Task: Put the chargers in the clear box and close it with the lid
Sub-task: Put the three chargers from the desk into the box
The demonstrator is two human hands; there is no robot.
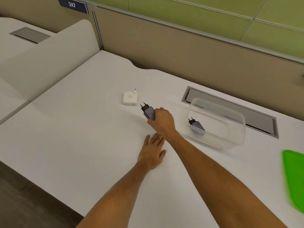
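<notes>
gripping a dark charger (148, 112), the right hand (162, 121) is closed around its body, with the two plug pins pointing up and away toward the far left; the charger appears lifted just off the white table (74, 129), though contact cannot be told for certain. left hand (152, 153) lies flat, palm down, fingers spread and holding nothing, on the table just beside and nearer than the right wrist. a white square charger (130, 98) rests on the table just beyond the held one, apart from it, with a small white plug piece at its far edge. clear box (236, 129) stands open to the right of the right hand, in front of a grey recessed cable tray (256, 116); a second dark charger (196, 126) leans inside the box against its near left wall. green lid (294, 178) lies on the table at the right edge of view, well apart from the box and partly cut off.
</notes>
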